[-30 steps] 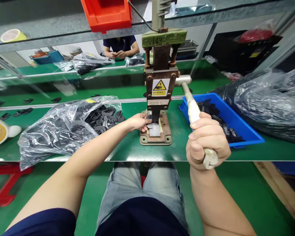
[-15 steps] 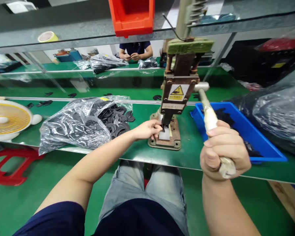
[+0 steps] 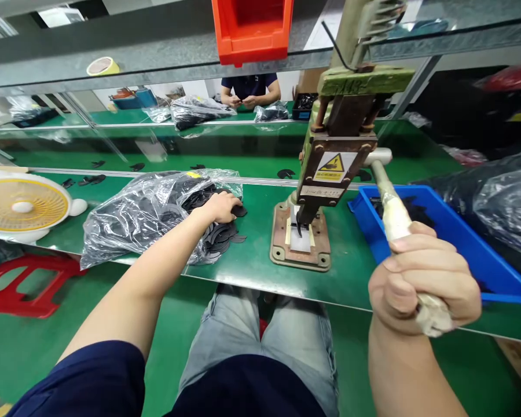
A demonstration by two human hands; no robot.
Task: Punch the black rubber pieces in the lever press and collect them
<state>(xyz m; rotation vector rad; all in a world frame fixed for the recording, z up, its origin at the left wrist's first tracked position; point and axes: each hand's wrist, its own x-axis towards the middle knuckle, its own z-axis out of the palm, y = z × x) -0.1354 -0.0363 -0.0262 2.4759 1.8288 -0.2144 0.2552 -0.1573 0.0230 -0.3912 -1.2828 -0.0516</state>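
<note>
My left hand (image 3: pixel 221 207) reaches over a heap of black curved flat pieces (image 3: pixel 219 238) at the mouth of a clear plastic bag (image 3: pixel 130 220). Its fingers are loosely bent and apart, touching the edge of the heap; the thumb is hidden. My right hand (image 3: pixel 425 278) is wrapped around the tape-covered lever (image 3: pixel 395 214) of a hand press (image 3: pixel 336 168). Under the press ram, a small dark piece (image 3: pixel 299 230) shows above a pale plate (image 3: pixel 301 242) on the brown base (image 3: pixel 280 234).
Right of the press stands a blue bin (image 3: pixel 469 243) holding black pieces. A fan (image 3: pixel 43 202) lies at the left. An orange bin (image 3: pixel 254 49) sits on the overhead shelf (image 3: pixel 156 72). Across the bench, a person (image 3: pixel 249 90) sits with both hands together.
My left hand has left the press base and moved left to the heap of black pieces. My right hand still grips the lever. The view has shifted slightly.
</note>
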